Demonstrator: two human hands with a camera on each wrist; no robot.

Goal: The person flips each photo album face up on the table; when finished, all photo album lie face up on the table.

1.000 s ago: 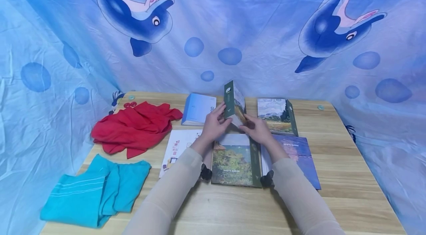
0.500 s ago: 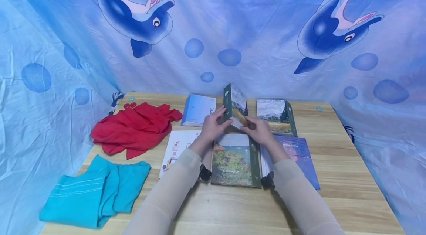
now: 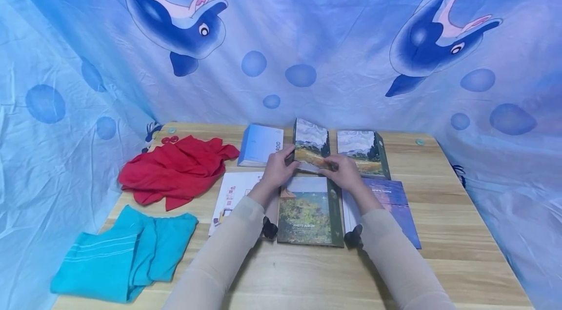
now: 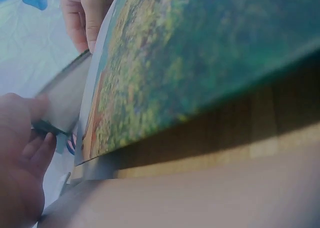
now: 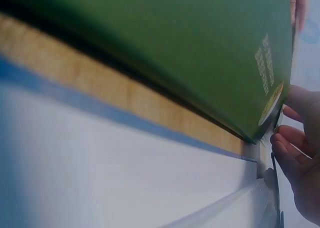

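A makeshift home recording corner: a wooden table (image 3: 461,232) enclosed by a draped blue dolphin-print sheet (image 3: 333,32) at 12 o'clock and both sides, with photo albums (image 3: 307,210) at centre and folded cloths (image 3: 175,171) at 9 o'clock.

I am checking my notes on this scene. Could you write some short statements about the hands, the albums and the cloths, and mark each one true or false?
1. Both the left hand and the right hand hold the small photo album. True.
2. The red cloth lies to the right of all the albums. False: it lies at the left of the wooden table.
3. A teal cloth lies nearer the person than the red cloth. True.
4. The large album with the green spine stands upright. False: it lies flat between the forearms.
5. The light blue book is held in the right hand. False: it rests on the table, untouched.
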